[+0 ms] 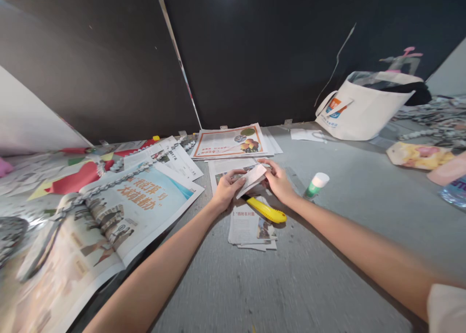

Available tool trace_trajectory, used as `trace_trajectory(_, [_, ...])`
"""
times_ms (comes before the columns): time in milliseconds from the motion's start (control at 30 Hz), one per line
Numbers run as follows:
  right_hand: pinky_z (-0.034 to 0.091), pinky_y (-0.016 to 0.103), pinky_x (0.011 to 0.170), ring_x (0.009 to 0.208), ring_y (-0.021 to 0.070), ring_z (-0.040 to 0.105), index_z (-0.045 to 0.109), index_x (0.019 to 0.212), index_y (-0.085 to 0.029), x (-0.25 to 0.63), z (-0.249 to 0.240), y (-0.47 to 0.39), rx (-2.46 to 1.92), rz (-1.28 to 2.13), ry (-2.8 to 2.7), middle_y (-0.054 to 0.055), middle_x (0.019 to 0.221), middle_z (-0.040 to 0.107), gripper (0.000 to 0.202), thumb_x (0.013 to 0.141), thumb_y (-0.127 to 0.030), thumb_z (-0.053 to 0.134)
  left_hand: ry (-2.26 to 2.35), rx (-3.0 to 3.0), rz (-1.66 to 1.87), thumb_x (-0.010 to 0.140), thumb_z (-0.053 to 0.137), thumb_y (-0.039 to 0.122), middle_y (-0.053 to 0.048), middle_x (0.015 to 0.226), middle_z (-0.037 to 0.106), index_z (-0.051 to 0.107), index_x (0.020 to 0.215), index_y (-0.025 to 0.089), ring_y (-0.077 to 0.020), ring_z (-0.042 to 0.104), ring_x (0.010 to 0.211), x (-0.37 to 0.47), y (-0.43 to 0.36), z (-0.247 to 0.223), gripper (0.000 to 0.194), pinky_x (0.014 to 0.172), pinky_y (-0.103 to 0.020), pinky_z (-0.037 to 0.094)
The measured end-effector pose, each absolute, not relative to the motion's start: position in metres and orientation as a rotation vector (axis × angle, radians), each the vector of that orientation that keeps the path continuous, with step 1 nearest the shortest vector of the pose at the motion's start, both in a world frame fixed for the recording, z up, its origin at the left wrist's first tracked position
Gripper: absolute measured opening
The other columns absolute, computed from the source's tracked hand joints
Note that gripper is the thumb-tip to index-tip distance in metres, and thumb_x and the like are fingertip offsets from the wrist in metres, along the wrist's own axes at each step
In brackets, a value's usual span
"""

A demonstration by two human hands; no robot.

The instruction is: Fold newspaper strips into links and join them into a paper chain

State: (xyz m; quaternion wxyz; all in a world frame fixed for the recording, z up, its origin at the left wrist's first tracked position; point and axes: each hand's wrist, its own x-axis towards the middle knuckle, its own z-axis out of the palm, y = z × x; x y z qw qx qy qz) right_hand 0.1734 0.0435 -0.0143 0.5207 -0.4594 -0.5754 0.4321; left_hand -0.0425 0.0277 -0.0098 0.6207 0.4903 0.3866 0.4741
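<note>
Between my two hands is a small folded piece of printed paper (252,179), held slightly above the table. My left hand (228,189) grips its left edge with the thumb on top. Fingers of my right hand (278,181) close on its right end. Just below lies a yellow utility knife (267,209), its front end partly hidden under the held paper. The knife rests on a small stack of cut newspaper pieces (244,228). Behind my hands lies another printed sheet (218,168), partly covered by them. A glue stick (317,183) with a white cap stands right of my right hand.
An open magazine (156,190) with a braided paper strand (120,177) across it covers the left side. Printed sheets (218,143) lie against the dark wall (291,46). At the right are a white bag (367,107) and a yellow patterned packet (418,156).
</note>
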Motion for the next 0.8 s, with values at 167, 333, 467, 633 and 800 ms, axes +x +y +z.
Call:
trace_trajectory(167, [0.051, 0.040, 0.067, 0.064, 0.0248, 0.062, 0.068, 0.073, -0.026, 0.1749, -0.0157, 0.0444, -1.022, 1.145, -1.537, 0.006, 0.066, 0.065, 0.072, 0.106, -0.084, 0.042, 0.902, 1.031, 1.189, 0.062, 0.106, 0.060, -0.004, 0.082, 0.081, 0.073, 0.122, 0.015, -0.0174, 0.072, 0.062, -0.0409, 0.0318, -0.0127, 0.082, 0.061, -0.027, 0.055])
trace_trajectory(333, [0.046, 0.037, 0.064, 0.062, 0.0219, 0.058, 0.065, 0.070, -0.025, 0.1747, -0.0112, 0.0396, -1.072, 1.060, -1.636, 0.003, 0.064, 0.062, 0.072, 0.099, -0.090, 0.056, 0.891, 1.059, 1.175, 0.064, 0.106, 0.057, -0.006, 0.092, 0.083, 0.074, 0.121, 0.015, -0.0195, 0.076, 0.071, -0.0421, 0.0312, -0.0127, 0.078, 0.070, -0.030, 0.060])
trace_trajectory(467, [0.044, 0.037, 0.065, 0.061, 0.0211, 0.057, 0.062, 0.068, -0.026, 0.1740, -0.0104, 0.0383, -1.087, 1.018, -1.628, 0.003, 0.064, 0.062, 0.071, 0.098, -0.089, 0.058, 0.908, 1.129, 1.175, 0.067, 0.106, 0.056, -0.010, 0.103, 0.085, 0.075, 0.121, 0.015, -0.0227, 0.079, 0.086, -0.0433, 0.0299, -0.0116, 0.075, 0.080, -0.032, 0.061])
trace_trajectory(633, [0.044, 0.037, 0.064, 0.060, 0.0212, 0.056, 0.061, 0.066, -0.026, 0.1740, -0.0100, 0.0376, -1.088, 1.009, -1.643, 0.003, 0.063, 0.061, 0.071, 0.099, -0.089, 0.057, 0.932, 1.224, 1.160, 0.069, 0.104, 0.058, -0.011, 0.106, 0.084, 0.076, 0.120, 0.015, -0.0242, 0.078, 0.091, -0.0435, 0.0299, -0.0121, 0.072, 0.080, -0.033, 0.060])
trace_trajectory(800, [0.044, 0.037, 0.064, 0.060, 0.0211, 0.057, 0.060, 0.065, -0.026, 0.1737, -0.0089, 0.0373, -1.088, 1.011, -1.655, 0.003, 0.062, 0.060, 0.072, 0.099, -0.090, 0.056, 0.967, 1.325, 1.166, 0.070, 0.103, 0.054, -0.011, 0.106, 0.082, 0.076, 0.116, 0.015, -0.0239, 0.076, 0.097, -0.0434, 0.0324, -0.0146, 0.066, 0.083, -0.032, 0.058])
